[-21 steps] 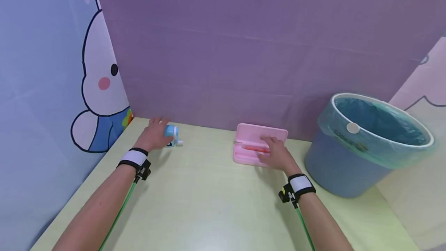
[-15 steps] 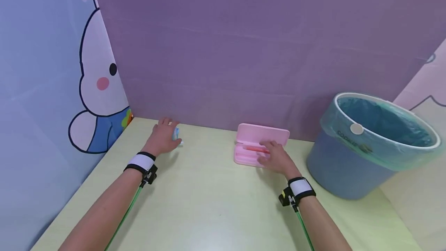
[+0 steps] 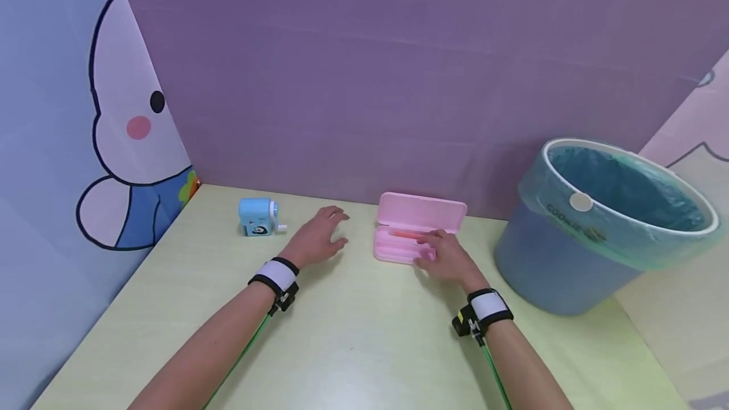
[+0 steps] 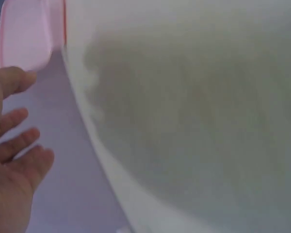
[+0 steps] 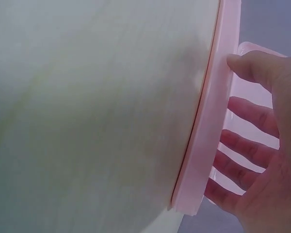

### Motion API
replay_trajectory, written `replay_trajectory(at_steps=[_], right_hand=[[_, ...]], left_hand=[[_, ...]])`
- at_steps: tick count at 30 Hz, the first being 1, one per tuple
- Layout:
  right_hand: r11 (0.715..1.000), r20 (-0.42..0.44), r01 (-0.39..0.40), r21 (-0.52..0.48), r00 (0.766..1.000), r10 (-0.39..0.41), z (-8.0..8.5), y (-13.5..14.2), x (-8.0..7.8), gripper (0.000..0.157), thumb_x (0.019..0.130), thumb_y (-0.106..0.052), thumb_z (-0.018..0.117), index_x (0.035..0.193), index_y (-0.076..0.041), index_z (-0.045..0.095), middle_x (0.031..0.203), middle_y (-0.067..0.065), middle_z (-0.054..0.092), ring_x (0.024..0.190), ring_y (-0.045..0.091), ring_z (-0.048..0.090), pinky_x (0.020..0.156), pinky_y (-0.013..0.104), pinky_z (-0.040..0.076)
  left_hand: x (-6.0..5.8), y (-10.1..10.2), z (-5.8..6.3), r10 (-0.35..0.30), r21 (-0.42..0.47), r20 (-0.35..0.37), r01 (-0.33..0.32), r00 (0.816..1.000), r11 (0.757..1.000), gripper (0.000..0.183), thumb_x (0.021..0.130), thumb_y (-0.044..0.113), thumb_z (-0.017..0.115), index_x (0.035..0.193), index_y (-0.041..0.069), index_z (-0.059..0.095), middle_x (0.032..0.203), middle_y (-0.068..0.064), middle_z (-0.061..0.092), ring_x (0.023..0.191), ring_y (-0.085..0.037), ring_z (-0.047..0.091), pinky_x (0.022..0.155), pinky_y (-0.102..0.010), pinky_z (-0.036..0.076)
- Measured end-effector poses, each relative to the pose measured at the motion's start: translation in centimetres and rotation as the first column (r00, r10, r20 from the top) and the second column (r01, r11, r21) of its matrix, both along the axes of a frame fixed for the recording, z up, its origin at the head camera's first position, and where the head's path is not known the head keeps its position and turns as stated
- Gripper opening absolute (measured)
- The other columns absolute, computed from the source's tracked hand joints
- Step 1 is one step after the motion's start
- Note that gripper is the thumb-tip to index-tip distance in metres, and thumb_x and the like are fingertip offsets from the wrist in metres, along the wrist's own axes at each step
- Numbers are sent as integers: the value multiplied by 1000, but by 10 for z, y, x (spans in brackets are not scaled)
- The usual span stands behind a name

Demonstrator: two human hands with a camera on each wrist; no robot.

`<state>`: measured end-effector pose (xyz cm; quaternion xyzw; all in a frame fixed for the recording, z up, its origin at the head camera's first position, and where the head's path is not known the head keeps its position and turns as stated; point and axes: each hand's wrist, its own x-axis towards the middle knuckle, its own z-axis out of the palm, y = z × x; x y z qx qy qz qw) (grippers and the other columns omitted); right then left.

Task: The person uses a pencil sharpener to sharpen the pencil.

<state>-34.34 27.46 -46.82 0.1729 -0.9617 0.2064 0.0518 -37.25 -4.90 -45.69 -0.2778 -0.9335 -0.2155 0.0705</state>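
A pink pencil case lies with its lid raised against the purple backdrop. An orange-red pencil rests inside. My right hand is at the case's right end, fingers spread over the inside and thumb by the front rim. In the right wrist view, the thumb and relaxed fingers overlap the case's front wall. My left hand is over the table left of the case, holding nothing. Its fingers are apart in the left wrist view. A blue crank pencil sharpener stands left of it.
A blue-grey bin with a translucent green liner stands on the right of the pale table. A purple cloth closes off the back, and a blue cartoon-printed cloth hangs along the left side.
My left hand has moved right, from beside the sharpener toward the pencil case, leaving the sharpener in full view. The right hand stays by the case. The head view has shifted slightly.
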Motion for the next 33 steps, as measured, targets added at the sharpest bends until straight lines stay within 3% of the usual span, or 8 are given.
replay_trajectory(at_steps=[5,9,13,17,22,33], right_hand=[[1000,-12,-11,-15,1000,11,-4,-1,-2,44,83,-28,75,120,-6,66,127,15,57,117,34,48,100,53,40],[999,-38,-32,-17,999,31,-6,-1,-3,42,83,-29,75,118,-6,67,126,15,58,117,34,48,100,53,40],[1000,-26,-17,-4,1000,17,-8,0,-3,41,84,-30,74,118,-8,67,127,13,58,117,32,49,101,53,39],[1000,-15,-14,-2,1000,14,-8,1,-1,40,85,-29,74,119,-7,67,128,13,58,118,32,49,102,53,39],[999,1,-38,-22,999,38,-4,-4,4,39,87,-26,73,119,-6,66,128,14,58,119,33,49,102,54,38],[995,16,-96,-23,995,96,-4,-28,13,40,86,-29,75,119,-7,67,130,14,57,120,32,48,101,54,39]], left_hand=[[2,39,-12,-134,16,54,133,990,991,50,93,28,66,136,6,54,142,-12,50,133,-26,42,110,-38,35],[4,58,-15,-202,43,18,201,979,979,44,91,20,68,130,3,58,136,-12,56,130,-25,47,109,-37,37],[5,68,-15,-248,14,19,248,969,969,32,91,11,67,121,1,65,129,-12,60,125,-26,52,106,-37,40],[6,72,-13,-254,-16,45,255,966,967,20,92,5,64,110,0,70,125,-14,63,121,-27,55,105,-39,42],[8,69,-8,-250,-40,23,251,968,967,12,89,-1,64,98,2,73,116,-13,67,115,-26,59,100,-38,46],[19,46,7,-185,-128,71,193,980,973,10,85,3,72,91,7,77,93,-4,71,88,-18,63,83,-33,53]])
